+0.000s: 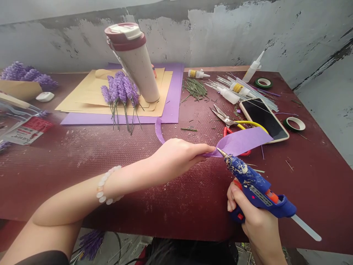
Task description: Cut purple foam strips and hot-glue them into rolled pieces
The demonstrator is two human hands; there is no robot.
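My left hand (183, 158) pinches a purple paper strip (242, 140) between thumb and fingers. One end of the strip spreads out to the right; a narrow curled piece shows beyond my wrist. My right hand (252, 209) is wrapped round the handle of a blue glue gun (248, 176), a finger at its orange trigger. The gun's metal nozzle touches or nearly touches the strip beside my left fingertips. A white glue stick (306, 227) sticks out of its back. Under the strip lie scissors (227, 119) with red and yellow handles, partly covered.
Lavender stems (122, 90) lie on tan paper sheets (82, 94), where a tall tumbler (135, 62) stands. Green wire pieces (195, 88), glue bottles (252, 68), a phone (264, 119) and green tape rolls (295, 124) are at the back right. More lavender (30, 75) sits far left.
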